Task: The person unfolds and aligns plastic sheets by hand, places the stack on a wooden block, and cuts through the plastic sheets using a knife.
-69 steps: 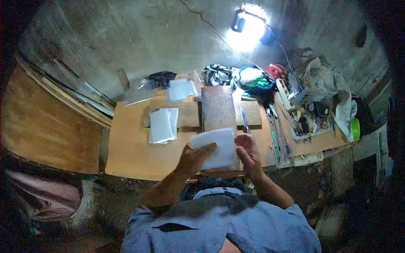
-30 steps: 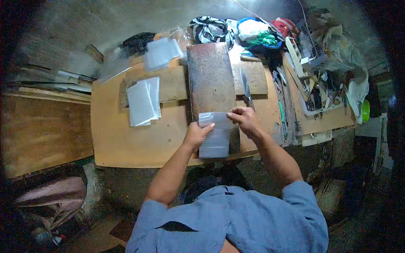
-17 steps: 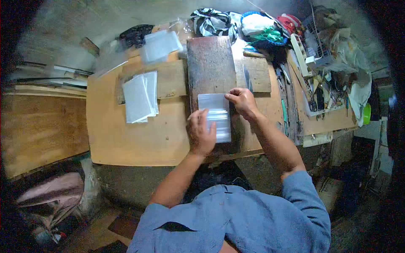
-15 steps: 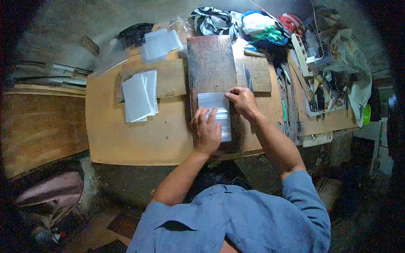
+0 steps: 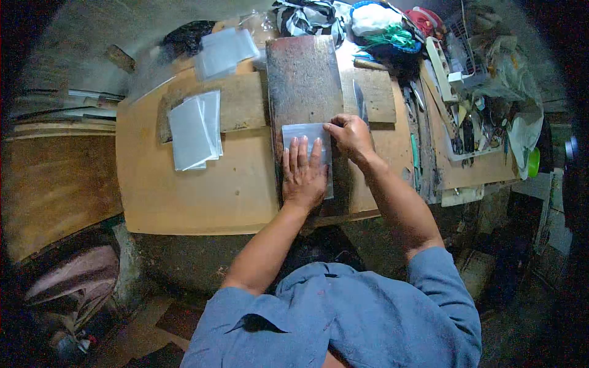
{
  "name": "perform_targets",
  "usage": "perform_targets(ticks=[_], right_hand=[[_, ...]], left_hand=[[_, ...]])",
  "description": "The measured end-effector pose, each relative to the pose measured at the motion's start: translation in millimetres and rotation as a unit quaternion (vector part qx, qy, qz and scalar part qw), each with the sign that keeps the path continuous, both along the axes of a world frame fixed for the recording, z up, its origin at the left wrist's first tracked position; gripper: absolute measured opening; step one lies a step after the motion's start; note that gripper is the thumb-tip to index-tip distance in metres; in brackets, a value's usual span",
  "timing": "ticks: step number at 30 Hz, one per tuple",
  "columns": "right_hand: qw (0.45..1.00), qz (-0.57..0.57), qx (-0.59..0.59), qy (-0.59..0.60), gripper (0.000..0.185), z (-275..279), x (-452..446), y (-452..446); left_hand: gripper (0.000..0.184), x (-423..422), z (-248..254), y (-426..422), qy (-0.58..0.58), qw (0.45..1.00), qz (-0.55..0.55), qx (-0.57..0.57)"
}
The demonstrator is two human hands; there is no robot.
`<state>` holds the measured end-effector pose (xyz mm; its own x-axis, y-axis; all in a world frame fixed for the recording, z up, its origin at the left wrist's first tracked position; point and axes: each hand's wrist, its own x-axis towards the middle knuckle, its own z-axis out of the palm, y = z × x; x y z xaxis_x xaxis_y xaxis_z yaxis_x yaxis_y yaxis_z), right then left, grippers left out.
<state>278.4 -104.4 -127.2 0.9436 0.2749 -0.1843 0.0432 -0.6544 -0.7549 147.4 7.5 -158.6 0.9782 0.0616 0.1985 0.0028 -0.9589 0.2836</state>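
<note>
1. The plastic (image 5: 304, 130) lies on the board (image 5: 302, 76), near end.
2. My left hand (image 5: 303, 178) rests flat on it, fingers slightly spread.
3. My right hand (image 5: 351, 136) pinches its far right corner, fingers closed.
4. Knife (image 5: 359, 101): right of the board.

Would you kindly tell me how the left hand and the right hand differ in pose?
The left hand lies flat with fingers extended, while the right hand is bent, thumb and fingertips together. The left hand covers much of the plastic; the right hand is only at its upper right corner. Both work over the dark board.
</note>
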Motion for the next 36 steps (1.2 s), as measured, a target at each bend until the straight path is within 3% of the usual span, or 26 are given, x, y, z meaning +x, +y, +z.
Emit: perform_targets(ticks=[7,24,30,32,34,36], right_hand=[[1.0,-0.005,0.006,-0.006,0.028,-5.3,0.1,1.0],[0.999,0.011,-0.044,-0.025,0.026,-3.1,1.4,3.3],[0.996,-0.041,-0.022,-0.081,0.02,-11.9,-4.6,-1.0],[0.978,-0.037,0.039,-0.203,0.019,-20.6,-7.0,-17.9],[0.984,-0.049,0.009,-0.169,0.022,-19.8,-16.3,-34.7],[0.972,-0.135,-0.022,-0.19,0.028,-19.4,-30.0,-49.8]], left_hand=[[0.075,6.2,1.5,1.0,0.048,0.999,0.006,0.008],[0.075,9.3,1.2,-1.2,0.051,0.999,0.012,-0.002],[0.074,8.9,6.0,-1.6,0.062,0.998,0.012,-0.001],[0.073,8.9,8.0,-2.4,0.058,0.998,0.012,-0.008],[0.065,9.0,12.1,-3.1,0.069,0.997,0.019,-0.035],[0.064,9.0,14.6,-2.5,0.08,0.996,0.018,-0.035]])
